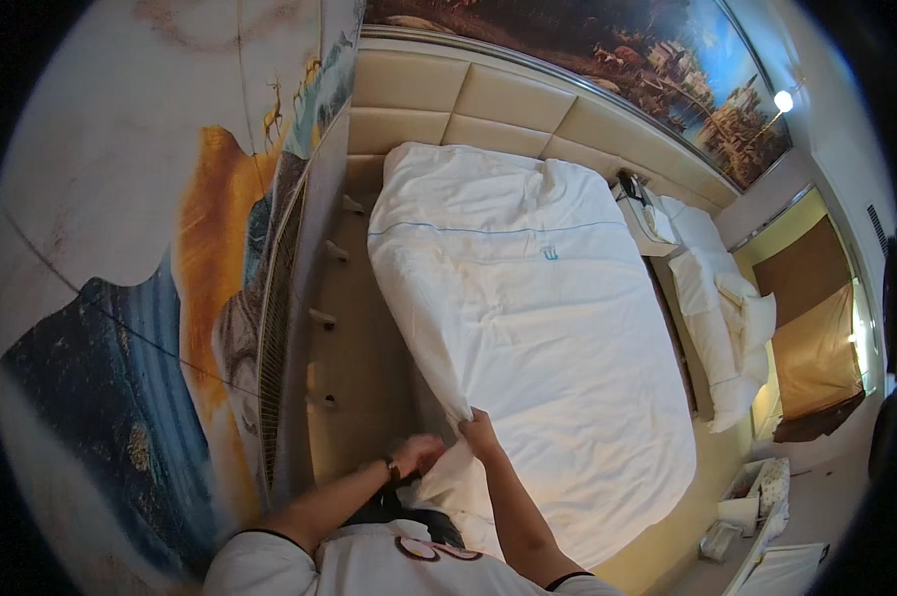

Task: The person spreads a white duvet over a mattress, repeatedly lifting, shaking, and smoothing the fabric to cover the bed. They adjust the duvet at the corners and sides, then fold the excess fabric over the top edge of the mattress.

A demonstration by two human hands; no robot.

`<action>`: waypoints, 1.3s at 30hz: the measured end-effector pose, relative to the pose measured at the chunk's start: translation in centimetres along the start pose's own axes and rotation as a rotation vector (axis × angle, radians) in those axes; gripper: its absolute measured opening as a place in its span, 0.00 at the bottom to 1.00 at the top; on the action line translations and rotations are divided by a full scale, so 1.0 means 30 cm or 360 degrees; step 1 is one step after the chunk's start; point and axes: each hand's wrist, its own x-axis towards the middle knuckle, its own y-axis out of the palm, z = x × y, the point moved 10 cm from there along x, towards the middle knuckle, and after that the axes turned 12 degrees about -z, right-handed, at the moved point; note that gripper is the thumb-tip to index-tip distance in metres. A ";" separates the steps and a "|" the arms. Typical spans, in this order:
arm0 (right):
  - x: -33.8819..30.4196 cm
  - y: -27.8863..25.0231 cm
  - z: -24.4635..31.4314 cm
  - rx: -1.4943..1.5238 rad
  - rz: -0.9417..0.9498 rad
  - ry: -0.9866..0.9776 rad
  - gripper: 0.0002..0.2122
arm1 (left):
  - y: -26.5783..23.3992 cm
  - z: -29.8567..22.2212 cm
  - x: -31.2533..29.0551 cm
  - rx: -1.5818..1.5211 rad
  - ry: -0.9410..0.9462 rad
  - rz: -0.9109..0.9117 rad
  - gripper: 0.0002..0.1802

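A white duvet [568, 318] with a thin blue stripe and a small blue mark is spread over the bed. My right hand [479, 435] grips the duvet at its near left edge, and the cloth is pulled into taut folds around the fingers. Just left of it, my left hand [419, 456] is beside the hanging part of the duvet. Motion smears its fingers, so I cannot tell whether they hold the cloth. A dark band circles my left wrist.
A padded beige headboard [508, 97] stands behind the bed. Close on the left rises a painted wall panel [131, 328]. Past the bed's right side are a white nightstand [647, 226] and a second bed with rumpled white bedding [712, 328]. Containers [739, 515] sit at the lower right.
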 end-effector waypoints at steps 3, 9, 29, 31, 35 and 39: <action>-0.024 -0.074 0.018 0.0286 -0.0009 0.0056 0.20 | 0.085 -0.268 0.115 -0.0571 -0.0116 -0.0152 0.27; -0.071 -0.104 0.116 0.0246 0.0331 0.0135 0.21 | -0.090 -0.675 0.571 -0.0818 0.0234 -0.0575 0.38; 1.192 0.162 0.662 -0.0674 0.0261 -0.0193 0.50 | -0.019 -1.205 0.527 0.1544 0.1099 -0.0624 0.24; 1.266 0.157 0.604 -0.0588 0.0037 -0.0309 0.29 | 0.021 -1.225 0.530 0.1109 0.0932 -0.0394 0.23; 1.419 0.108 0.477 -0.0115 -0.0244 -0.0293 0.13 | -0.098 -1.196 0.704 0.0151 0.0079 -0.0282 0.25; 1.384 0.077 0.496 0.0589 0.0046 0.0159 0.14 | -0.220 -1.366 0.963 -0.0475 -0.0114 -0.0498 0.32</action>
